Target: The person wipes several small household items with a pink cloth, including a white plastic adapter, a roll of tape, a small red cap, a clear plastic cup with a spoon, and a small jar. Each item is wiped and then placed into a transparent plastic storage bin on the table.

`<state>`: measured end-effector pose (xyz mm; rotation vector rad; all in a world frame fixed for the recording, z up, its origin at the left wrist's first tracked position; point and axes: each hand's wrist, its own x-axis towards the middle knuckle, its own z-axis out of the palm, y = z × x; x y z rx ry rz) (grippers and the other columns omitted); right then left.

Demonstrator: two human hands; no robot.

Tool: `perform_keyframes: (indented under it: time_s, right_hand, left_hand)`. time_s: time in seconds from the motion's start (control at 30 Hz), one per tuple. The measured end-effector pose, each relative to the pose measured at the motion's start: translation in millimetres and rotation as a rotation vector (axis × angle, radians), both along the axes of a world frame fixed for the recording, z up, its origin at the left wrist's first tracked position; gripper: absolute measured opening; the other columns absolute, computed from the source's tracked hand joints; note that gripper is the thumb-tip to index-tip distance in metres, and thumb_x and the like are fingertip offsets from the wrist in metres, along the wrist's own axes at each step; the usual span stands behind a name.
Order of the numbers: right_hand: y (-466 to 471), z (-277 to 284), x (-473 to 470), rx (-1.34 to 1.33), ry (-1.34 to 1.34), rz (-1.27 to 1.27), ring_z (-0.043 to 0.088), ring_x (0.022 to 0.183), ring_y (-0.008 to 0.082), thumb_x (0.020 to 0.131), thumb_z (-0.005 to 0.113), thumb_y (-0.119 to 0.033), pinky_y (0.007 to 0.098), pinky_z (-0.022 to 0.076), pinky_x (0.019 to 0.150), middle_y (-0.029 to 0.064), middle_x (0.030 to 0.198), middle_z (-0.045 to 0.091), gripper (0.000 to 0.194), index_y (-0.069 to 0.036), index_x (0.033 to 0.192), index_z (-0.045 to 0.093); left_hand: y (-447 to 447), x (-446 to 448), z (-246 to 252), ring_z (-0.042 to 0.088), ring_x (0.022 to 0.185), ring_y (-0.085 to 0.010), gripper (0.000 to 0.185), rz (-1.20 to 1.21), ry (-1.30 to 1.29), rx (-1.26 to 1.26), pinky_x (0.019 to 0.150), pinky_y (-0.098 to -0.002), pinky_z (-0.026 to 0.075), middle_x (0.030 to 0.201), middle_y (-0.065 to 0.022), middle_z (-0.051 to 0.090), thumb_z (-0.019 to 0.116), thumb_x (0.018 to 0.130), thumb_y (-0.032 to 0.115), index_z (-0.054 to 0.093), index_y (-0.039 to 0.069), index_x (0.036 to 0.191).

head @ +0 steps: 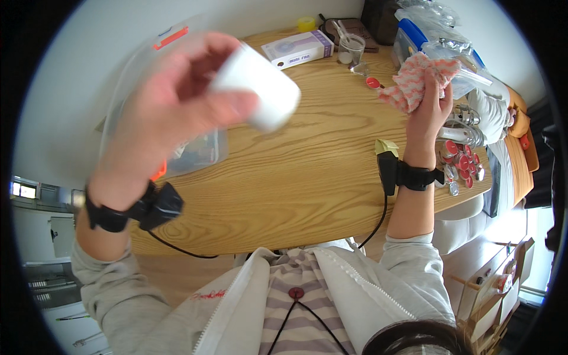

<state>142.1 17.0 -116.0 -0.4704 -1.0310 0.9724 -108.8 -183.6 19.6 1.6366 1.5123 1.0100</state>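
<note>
My left hand (pixel 177 93) is raised over the left part of the wooden table (pixel 284 177), its thumb and fingers closed around a smooth white cup-like object (pixel 262 88). Hand and object are blurred, and the object is tilted. On the right, my right hand (pixel 430 102) pinches a crumpled pink-and-white striped cloth (pixel 408 84) above the table. Just left of that cloth lies a red tealight candle (pixel 372 83). A small yellowish paper piece (pixel 386 145) shows beside my right wrist.
A clear plastic bin (pixel 199 155) stands left. Along the back are a mini fan box (pixel 298 49), yellow tape (pixel 306 24) and a clear plastic cup (pixel 352 46). A blue-edged container (pixel 410 35) stands back right. Several red tealights (pixel 462 162) and a white cabled appliance (pixel 461 134) lie right.
</note>
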Motion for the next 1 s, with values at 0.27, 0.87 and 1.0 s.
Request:
perform_keyframes:
  time_s: [0.27, 0.87, 1.0]
  right_hand:
    - [1, -2, 2, -0.023, -0.003, 0.027, 0.054, 0.077, 0.0068, 0.086, 0.059, -0.014, 0.0221, 0.0446, 0.067, 0.0019, 0.089, 0.058, 0.018, -0.001, 0.097, 0.055]
    - [9, -7, 3, -0.072, -0.003, 0.036, 0.054, 0.077, 0.0072, 0.085, 0.060, -0.013, 0.0223, 0.0454, 0.067, 0.0025, 0.089, 0.059, 0.017, 0.000, 0.096, 0.056]
    - [10, -7, 4, -0.079, -0.010, 0.032, 0.055, 0.077, 0.0076, 0.086, 0.060, -0.013, 0.0226, 0.0457, 0.068, 0.0030, 0.089, 0.059, 0.017, 0.000, 0.097, 0.056]
  left_hand:
    - [14, -64, 37, 0.055, 0.086, -0.0113, 0.032, 0.196, 0.256, 0.274, 0.068, -0.0255, 0.045, 0.090, -0.0044, 0.056, 0.060, 0.082, 0.019, 0.051, 0.000, 0.106]
    - [60, -132, -31, 0.051, 0.072, -0.0201, 0.041, -0.419, 0.944, -0.566, 0.065, -0.0321, 0.043, 0.082, -0.0073, 0.056, 0.070, 0.062, 0.010, 0.051, 0.003, 0.097]
    - [63, -139, -47, 0.052, 0.077, -0.0212, 0.044, -0.505, 0.836, -0.576, 0.070, -0.0332, 0.044, 0.087, -0.0070, 0.054, 0.074, 0.063, 0.015, 0.049, 0.005, 0.098]
